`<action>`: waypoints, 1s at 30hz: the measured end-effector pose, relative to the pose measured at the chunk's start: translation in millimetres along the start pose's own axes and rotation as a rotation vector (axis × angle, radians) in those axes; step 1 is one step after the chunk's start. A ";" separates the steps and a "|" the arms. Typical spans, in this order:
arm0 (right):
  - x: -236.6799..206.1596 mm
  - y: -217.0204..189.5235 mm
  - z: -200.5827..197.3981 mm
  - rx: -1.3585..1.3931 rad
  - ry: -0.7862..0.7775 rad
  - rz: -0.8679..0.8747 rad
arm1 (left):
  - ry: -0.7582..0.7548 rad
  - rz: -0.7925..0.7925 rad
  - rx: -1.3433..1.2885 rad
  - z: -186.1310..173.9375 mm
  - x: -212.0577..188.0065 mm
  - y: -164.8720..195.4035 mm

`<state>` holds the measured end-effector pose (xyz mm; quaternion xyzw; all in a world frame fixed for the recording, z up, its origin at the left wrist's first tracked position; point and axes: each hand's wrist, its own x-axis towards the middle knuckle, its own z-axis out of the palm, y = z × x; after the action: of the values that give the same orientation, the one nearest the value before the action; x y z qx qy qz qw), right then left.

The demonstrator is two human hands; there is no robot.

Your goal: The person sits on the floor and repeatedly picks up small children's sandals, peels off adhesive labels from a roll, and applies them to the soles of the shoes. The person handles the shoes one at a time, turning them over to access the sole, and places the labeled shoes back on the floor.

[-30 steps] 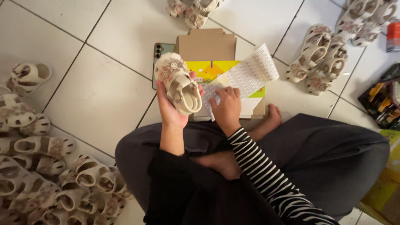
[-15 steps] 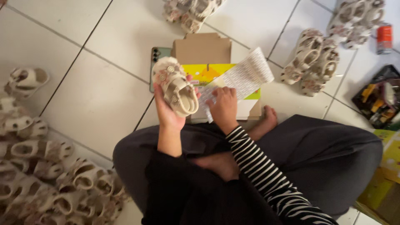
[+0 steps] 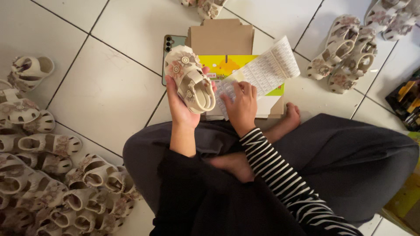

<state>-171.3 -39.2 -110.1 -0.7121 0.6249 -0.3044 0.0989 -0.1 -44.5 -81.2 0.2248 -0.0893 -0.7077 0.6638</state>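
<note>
My left hand [image 3: 180, 105] holds a small cream child's sandal [image 3: 190, 78] with flower trims, its opening turned up toward me. My right hand [image 3: 240, 105] rests with its fingertips on a white sheet of small stickers [image 3: 267, 67]. That sheet lies across a yellow box [image 3: 227, 65] with an open brown cardboard flap [image 3: 222, 37]. A phone [image 3: 169, 48] lies on the floor tiles just left of the box, partly behind the sandal. I sit cross-legged in dark trousers, one bare foot [image 3: 288, 120] beside the box.
A heap of several matching sandals [image 3: 48, 175] fills the floor at the left. More sandals [image 3: 345, 57] lie at the upper right and a pair [image 3: 205, 6] at the top edge. Dark packaged items [image 3: 409, 100] sit at the right edge.
My left hand has kept the sandal raised with little shift. My right hand has slid slightly on the sticker sheet. The camera view has drifted a little.
</note>
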 end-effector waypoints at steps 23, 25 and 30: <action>-7.8 4.5 -2.7 -0.008 0.048 -0.041 | -0.044 0.044 0.035 4.7 -2.5 2.0; -9.0 3.8 -2.8 -0.010 0.057 -0.050 | -0.003 0.041 0.046 4.4 -5.4 3.6; -10.4 5.0 -2.9 -0.045 0.044 -0.050 | 0.017 0.012 0.005 3.9 -3.8 3.8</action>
<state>-177.4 -29.7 -113.6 -0.7226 0.6157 -0.3082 0.0614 1.7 -41.8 -75.3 0.2318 -0.0866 -0.7015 0.6683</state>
